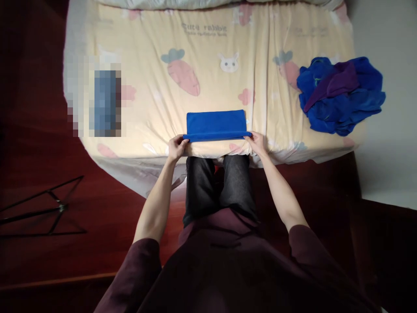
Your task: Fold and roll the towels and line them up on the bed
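A blue cloth [216, 123] lies as a flat rectangle near the front edge of the bed, its near edge folded or rolled into a narrow strip. My left hand [177, 146] pinches the left end of that strip between thumb and fingers. At the right end, my right hand [256, 142] grips the same strip. A small pale tag shows at the cloth's right side. Farther right sits a crumpled heap of blue cloths [345, 98] with a purple cloth [337, 84] on top.
The bed carries a cream sheet [215, 52] with carrot and rabbit prints. On its left side, a blue-grey thing [104, 103] is blurred by pixelation. A black tripod-like stand [60, 208] is on the dark red floor at left. A pale wall [387, 130] borders the right.
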### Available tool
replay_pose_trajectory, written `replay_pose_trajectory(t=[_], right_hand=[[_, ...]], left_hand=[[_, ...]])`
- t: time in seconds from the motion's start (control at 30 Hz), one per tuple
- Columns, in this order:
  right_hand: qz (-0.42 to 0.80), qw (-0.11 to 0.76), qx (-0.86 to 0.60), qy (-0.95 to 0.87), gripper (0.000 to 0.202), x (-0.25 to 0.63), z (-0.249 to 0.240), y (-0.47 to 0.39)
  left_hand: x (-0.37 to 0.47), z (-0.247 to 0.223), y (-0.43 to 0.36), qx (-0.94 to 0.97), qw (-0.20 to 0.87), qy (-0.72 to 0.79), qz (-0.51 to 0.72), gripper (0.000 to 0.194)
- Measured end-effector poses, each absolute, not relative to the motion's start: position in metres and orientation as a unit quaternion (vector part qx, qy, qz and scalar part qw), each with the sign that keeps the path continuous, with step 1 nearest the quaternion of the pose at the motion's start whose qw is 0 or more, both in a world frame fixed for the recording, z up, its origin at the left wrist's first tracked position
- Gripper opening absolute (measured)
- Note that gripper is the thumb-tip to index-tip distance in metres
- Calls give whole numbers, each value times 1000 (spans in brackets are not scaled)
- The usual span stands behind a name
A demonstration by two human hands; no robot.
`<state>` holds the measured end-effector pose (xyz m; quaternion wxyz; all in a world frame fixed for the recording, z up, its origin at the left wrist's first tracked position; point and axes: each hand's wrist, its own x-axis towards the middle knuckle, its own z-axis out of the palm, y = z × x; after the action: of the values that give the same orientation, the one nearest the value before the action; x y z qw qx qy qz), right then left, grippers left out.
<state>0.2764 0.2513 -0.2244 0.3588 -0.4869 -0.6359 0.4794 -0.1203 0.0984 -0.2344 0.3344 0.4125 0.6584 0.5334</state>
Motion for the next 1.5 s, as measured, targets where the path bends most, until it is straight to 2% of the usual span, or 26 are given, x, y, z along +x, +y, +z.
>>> replay_pose_trajectory(t=[0.57,0.87,1.23,1.5], right_hand=[[531,361,-479,-598,47,274,-210,246],[537,363,-480,-592,67,281,-214,249],[532,325,-485,-613,65,281,-203,248],[503,332,-476,-641,69,278,-206,247]], left_hand=[[-122,-235,100,419,335,656,531,53],[-126,-240,95,419,330,666,522,62],[-125,-227,88,445,326,679,485,67],[-118,-204,87,548,233,700,393,52]])
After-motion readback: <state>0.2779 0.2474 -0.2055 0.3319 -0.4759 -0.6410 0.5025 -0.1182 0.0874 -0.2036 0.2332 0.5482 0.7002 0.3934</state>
